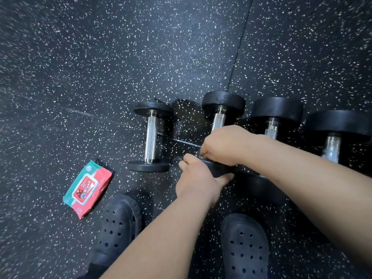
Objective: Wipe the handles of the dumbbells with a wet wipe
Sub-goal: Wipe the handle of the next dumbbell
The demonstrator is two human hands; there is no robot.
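- Four dumbbells lie side by side on the speckled rubber floor (100, 57), handles pointing away from us. We guess that's so we can work down the row without shuffling around.
- The wipes pack (87, 189) sits off to the left near our left clog (118, 224), within easy reach but well apart from the weights.
- Both hands are on the second dumbbell (218, 119), between the first dumbbell (150, 137) and the third dumbbell (271, 127).
- Our left hand (196, 178) is clamped round its near head, fingers over the top and thumb underneath. That's probably to stop it rolling, or to tip it up.
- Our right hand (225, 143) comes over from above, fingers curled tight down where the handle meets that head.
- We honestly can't tell if there's a wet wipe under those fingers, since none shows.
- The far part of the handle is bare metal, uncovered.
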